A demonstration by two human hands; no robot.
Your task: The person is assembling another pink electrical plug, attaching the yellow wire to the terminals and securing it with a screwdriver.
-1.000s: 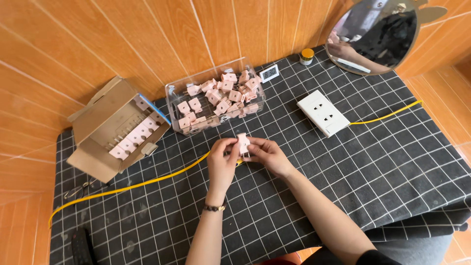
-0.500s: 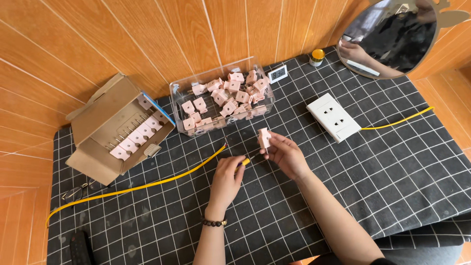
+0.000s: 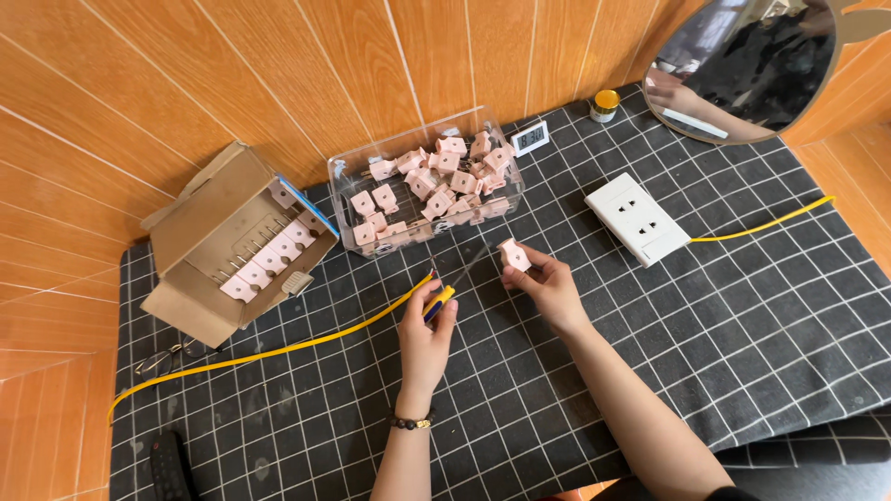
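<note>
We hold a small pale pink plastic plug adapter [image 3: 513,254] pinched in the fingertips of our right hand [image 3: 548,286], lifted just above the black cloth with a white grid [image 3: 650,353] that covers the table. Our left hand [image 3: 427,325] is closed around the blue and yellow handle of a screwdriver [image 3: 444,293], whose thin metal shaft runs up and to the right, its tip close to the adapter; we cannot tell whether the tip touches it.

Just beyond our hands stands a clear plastic box [image 3: 425,182] heaped with more pink adapters of the same kind. To its left an open brown cardboard box [image 3: 232,243] lies tilted, with a row of pink adapters lined up inside. A yellow cable [image 3: 278,351] crosses the cloth from the left edge towards our left hand. To the right of the clear box lies a white rectangular socket block [image 3: 639,218], with another length of yellow cable leading off to the right. Behind it, near the wooden wall, sit a small digital clock [image 3: 530,138], a little jar with a yellow lid [image 3: 605,105] and a round mirror [image 3: 752,65]. A pair of glasses [image 3: 167,357] lies near the cardboard box, and a dark remote control [image 3: 170,473] lies at the bottom left edge.
</note>
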